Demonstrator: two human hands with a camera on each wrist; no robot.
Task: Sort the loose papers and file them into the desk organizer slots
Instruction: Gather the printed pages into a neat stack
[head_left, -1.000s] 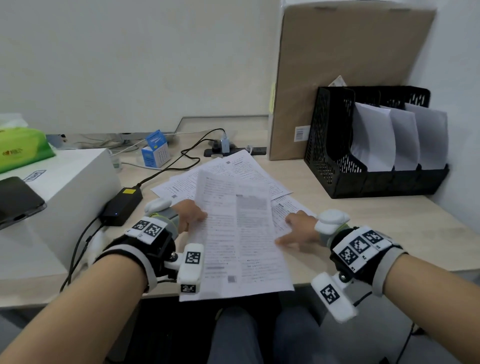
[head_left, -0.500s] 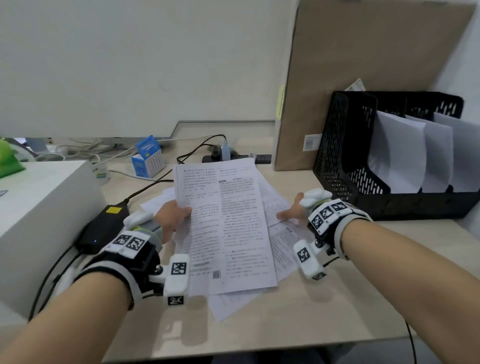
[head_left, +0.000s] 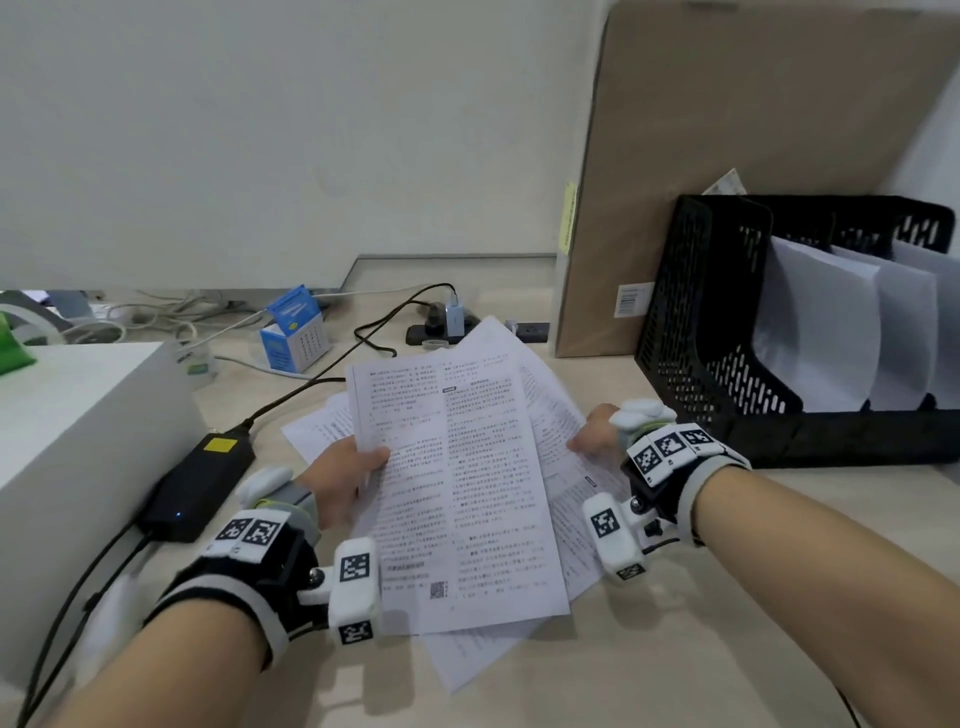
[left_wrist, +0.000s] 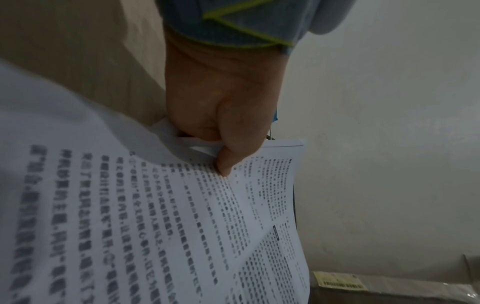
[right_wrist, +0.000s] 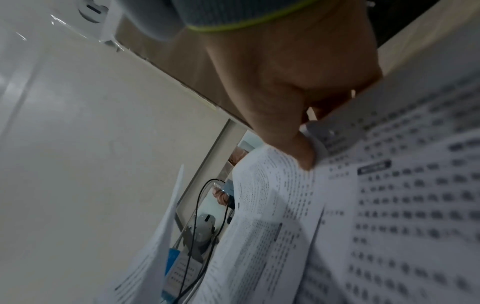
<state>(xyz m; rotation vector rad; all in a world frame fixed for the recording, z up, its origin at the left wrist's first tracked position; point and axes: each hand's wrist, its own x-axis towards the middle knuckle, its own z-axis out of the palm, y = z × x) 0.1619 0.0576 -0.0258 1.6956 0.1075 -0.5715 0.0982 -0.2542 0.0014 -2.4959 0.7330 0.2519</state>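
A person seated at a pale wooden desk grasps a loose stack of white printed paper sheets from both sides. The left hand pinches the stack's left edge, thumb on top of the uppermost page and fingers curled beneath, as the left wrist view shows. The right hand grips the right edge of the sheets, its thumb pressed onto the printed face in the right wrist view. The top page is lifted and tilted toward the camera, while further sheets fan out unevenly below it, some lying on the desk.

To the right stands a black perforated plastic desk organizer, well apart from the held stack; each of its three visible slots holds blank-looking white paper. A large brown cardboard panel leans against the wall behind it. At left sit a white box, a black power adapter with a yellow label and its black cable, and a small blue-and-white carton. A black power strip lies near the wall.
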